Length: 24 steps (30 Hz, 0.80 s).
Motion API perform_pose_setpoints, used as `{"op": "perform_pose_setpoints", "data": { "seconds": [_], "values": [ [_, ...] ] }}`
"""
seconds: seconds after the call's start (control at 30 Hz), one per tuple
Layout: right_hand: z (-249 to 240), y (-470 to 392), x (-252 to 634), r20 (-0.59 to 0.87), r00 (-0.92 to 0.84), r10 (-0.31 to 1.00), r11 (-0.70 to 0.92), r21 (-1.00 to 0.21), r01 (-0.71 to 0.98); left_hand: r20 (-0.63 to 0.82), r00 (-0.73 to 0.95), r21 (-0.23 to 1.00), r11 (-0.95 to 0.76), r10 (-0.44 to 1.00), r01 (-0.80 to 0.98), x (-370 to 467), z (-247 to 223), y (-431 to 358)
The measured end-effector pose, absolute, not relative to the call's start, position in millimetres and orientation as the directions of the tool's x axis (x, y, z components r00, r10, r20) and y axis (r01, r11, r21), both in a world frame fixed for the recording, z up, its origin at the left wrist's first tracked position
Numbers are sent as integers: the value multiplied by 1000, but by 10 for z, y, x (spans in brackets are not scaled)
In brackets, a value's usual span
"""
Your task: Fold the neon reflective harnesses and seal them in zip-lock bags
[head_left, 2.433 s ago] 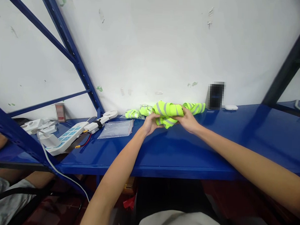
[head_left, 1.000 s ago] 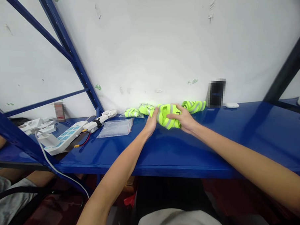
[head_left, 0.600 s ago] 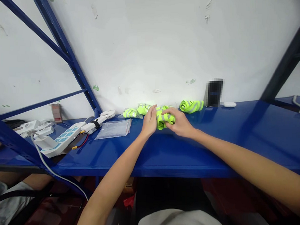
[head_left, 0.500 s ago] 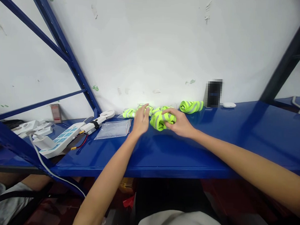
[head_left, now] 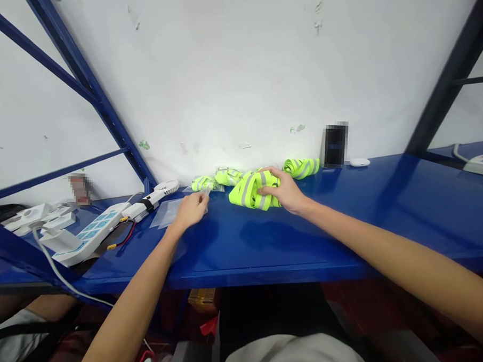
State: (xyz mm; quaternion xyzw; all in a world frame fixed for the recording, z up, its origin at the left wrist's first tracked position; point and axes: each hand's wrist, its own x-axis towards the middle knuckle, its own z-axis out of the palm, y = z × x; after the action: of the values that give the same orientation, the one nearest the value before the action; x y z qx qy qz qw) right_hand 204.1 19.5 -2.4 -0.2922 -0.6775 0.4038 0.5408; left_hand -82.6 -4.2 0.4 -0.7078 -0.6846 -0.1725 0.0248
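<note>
My right hand (head_left: 287, 191) is closed around a bundle of yellow-green reflective strap (head_left: 247, 191) with grey stripes, thumb in front and fingers behind. The bundle is loosely folded and held at the table's surface. Over to the left, my left hand (head_left: 191, 208) pinches the right edge of a flat clear plastic bag (head_left: 166, 212), a corner of which shows above the fingertips. Behind the hands, along the wall, are two smaller bundles of the same strap in clear wrapping, a left one (head_left: 203, 183) and a middle one (head_left: 228, 175). A rolled bundle (head_left: 301, 167) lies behind my right hand.
On the blue table (head_left: 230, 252), a white handheld fan (head_left: 167, 187) and a white power strip (head_left: 93, 233) lie left, beside a red-and-black cable (head_left: 127, 235). A dark blurred device (head_left: 334, 146) leans on the wall near a white case (head_left: 359, 162). Blue frame posts (head_left: 116, 125) rise left.
My left hand has left the strap bundles, moved left and down, and taken hold of the plastic bag. The bundle in my right hand has spread wider to the left. The view has shifted slightly.
</note>
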Motion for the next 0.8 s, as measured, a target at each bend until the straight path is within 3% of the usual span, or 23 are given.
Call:
{"op": "perform_pose_setpoints", "data": {
  "seconds": [0.13, 0.3, 0.5, 0.63, 0.73, 0.8],
  "values": [
    [32, 207, 2080, 351, -227, 909, 295, -923, -247, 346, 98, 412, -245, 933, 877, -497, 50, -11],
    [89, 264, 2183, 290, -294, 911, 212, -939, -271, 143, 207, 721, -245, 968, 648, -262, 24, 67],
    [108, 312, 2265, 357, -277, 892, 299, -926, -231, -71, 257, 856, -74, 964, 512, -156, -100, 304],
    [130, 306, 2270, 328, -242, 913, 277, -935, -220, -207, 265, 897, 75, 942, 436, -108, -193, 352],
    [126, 286, 2223, 249, -231, 940, 180, -942, -283, -192, 256, 948, 112, 947, 297, -75, -235, 300],
    [111, 260, 2170, 180, -263, 948, 72, -925, -373, -107, 260, 977, 53, 960, 206, -37, -265, 263]
  ]
}}
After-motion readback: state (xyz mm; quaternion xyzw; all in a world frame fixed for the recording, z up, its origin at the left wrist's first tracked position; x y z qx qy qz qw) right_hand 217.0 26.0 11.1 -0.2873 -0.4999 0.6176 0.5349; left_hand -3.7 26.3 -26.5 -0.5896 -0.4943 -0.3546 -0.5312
